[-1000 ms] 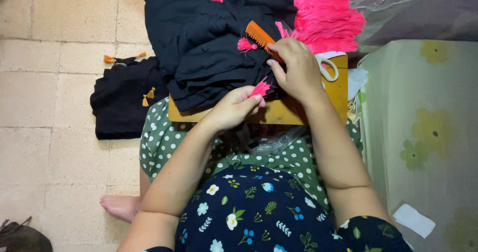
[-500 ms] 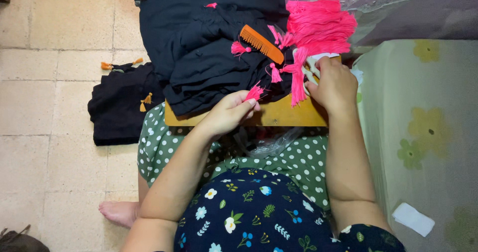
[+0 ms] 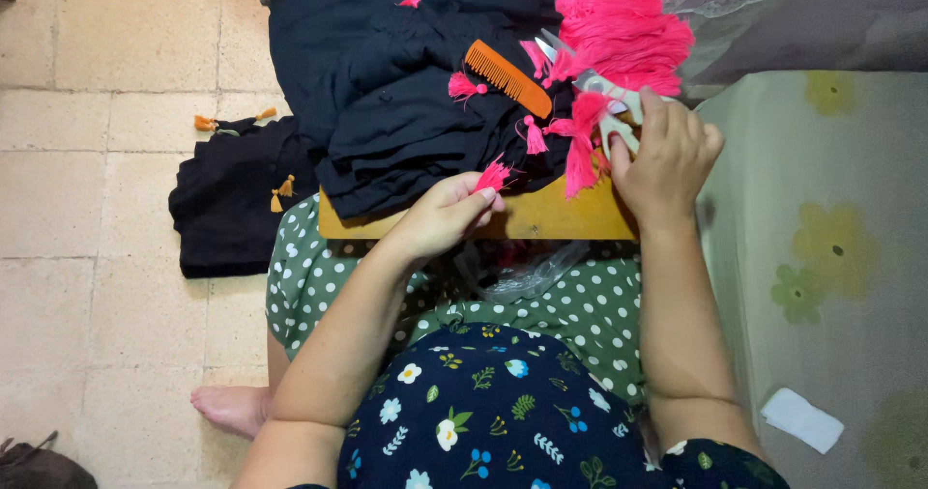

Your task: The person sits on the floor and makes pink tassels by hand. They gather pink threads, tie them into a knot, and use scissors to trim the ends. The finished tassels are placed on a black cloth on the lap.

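My left hand pinches a small pink tassel over a yellow wooden board on my lap. My right hand grips white-handled scissors at the board's right end, blades pointing up-left into a pile of pink thread tassels. An orange comb lies on black fabric that covers the board's far side. Loose pink tassels lie scattered on the fabric.
A second black garment with orange tassels lies on the tiled floor at left. A floral-patterned mattress runs along the right, with a white scrap on it. Clear plastic sits on my lap below the board.
My right hand moved right from the comb to the scissors and took hold of them. My left hand has kept the pink tassel in the same place.
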